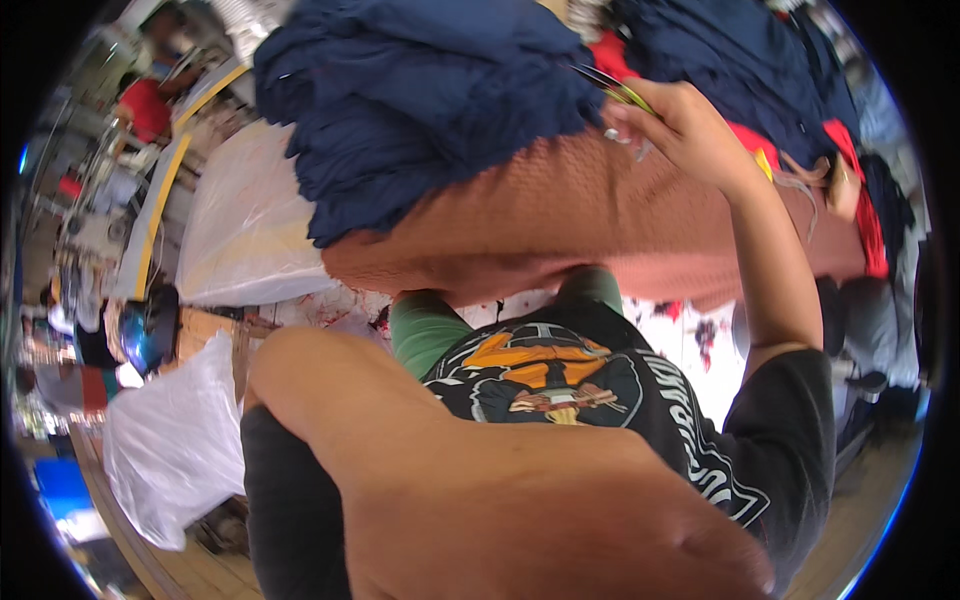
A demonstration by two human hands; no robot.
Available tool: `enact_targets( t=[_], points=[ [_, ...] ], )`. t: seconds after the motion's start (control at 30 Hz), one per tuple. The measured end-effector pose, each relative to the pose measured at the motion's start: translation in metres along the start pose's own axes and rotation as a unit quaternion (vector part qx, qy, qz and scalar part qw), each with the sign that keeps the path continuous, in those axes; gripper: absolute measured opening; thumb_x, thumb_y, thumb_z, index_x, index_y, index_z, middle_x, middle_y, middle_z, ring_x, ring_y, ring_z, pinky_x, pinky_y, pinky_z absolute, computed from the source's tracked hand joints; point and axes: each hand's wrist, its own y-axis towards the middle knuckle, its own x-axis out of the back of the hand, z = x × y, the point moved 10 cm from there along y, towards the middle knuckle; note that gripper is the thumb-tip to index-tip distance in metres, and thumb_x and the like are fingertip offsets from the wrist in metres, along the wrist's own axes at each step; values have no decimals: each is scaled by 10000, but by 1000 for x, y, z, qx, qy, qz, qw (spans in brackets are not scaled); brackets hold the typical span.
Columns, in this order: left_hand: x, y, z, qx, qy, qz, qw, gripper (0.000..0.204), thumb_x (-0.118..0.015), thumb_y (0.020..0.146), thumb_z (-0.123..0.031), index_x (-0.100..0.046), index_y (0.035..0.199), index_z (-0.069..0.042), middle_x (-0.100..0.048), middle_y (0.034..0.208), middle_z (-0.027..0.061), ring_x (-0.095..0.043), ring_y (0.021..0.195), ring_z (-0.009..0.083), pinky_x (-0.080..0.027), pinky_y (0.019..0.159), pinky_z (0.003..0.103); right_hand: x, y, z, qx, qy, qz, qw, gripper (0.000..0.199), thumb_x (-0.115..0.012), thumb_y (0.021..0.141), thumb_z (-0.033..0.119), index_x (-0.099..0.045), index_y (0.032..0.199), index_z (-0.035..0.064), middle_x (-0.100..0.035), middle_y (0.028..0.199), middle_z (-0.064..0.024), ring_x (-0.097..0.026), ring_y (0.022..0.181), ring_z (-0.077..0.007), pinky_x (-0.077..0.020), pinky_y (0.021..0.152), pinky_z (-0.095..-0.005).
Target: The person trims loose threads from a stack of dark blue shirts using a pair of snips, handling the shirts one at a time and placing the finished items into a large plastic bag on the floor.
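Note:
In my right hand (pixel 672 125) is a pair of small thread snips (pixel 628 93) with yellow-green handles, the fingers closed around them. Their dark pointed blades reach left over a heap of crumpled navy blue fabric (pixel 430 110). That heap lies on a textured brown-pink cloth (pixel 560 215), which hangs down in front of my knees. My left arm is bent across my chest, and my left hand (pixel 600 520) is large and blurred close to the lower edge. Its fingers are hidden, and nothing held shows there.
More navy fabric (pixel 740 65) with red cloth lies at the far right. Beside it, part of another person's hand or arm (pixel 843 190) shows. Plastic-wrapped bundles stand left, a clear wrapped one (pixel 240 215) and a white bag (pixel 170 440). A person in red (pixel 147 108) sits further off.

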Motion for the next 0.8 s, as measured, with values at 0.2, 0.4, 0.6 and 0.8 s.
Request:
enact_targets(
  t=[0.2,0.4,0.6,0.8],
  points=[
    [-35,-26,-12,-132,139,115,975,258,-565,938,-222,-571,737,-59,-511,775,125,-529,641,281,-394,564,388,-9,-15,26,14,-29,-15,999,213,-560,939,244,-621,924,40,-687,720,-76,-676,672,-260,-507,616,-382],
    [-67,-31,-7,-93,227,203,948,286,-538,935,-218,-514,680,-90,-478,689,74,-522,642,264,-361,572,374,-13,-32,63,29,-73,-18,997,164,-569,951,188,-624,974,35,-654,695,-92,-653,609,-206,-487,586,-336],
    [-84,-37,15,-34,302,357,883,205,-579,916,-227,-561,840,-37,-577,808,42,-572,797,200,-455,707,336,3,-63,58,-39,-52,-67,996,160,-581,943,156,-599,1022,18,-640,684,-93,-647,632,-211,-471,594,-332],
    [-53,29,25,-142,349,69,924,145,-577,877,-219,-587,815,-88,-595,823,69,-587,819,287,-450,702,402,13,-69,19,-65,132,-149,978,129,-503,958,49,-574,1061,16,-618,749,-34,-584,644,-104,-443,583,-248]
  ],
)
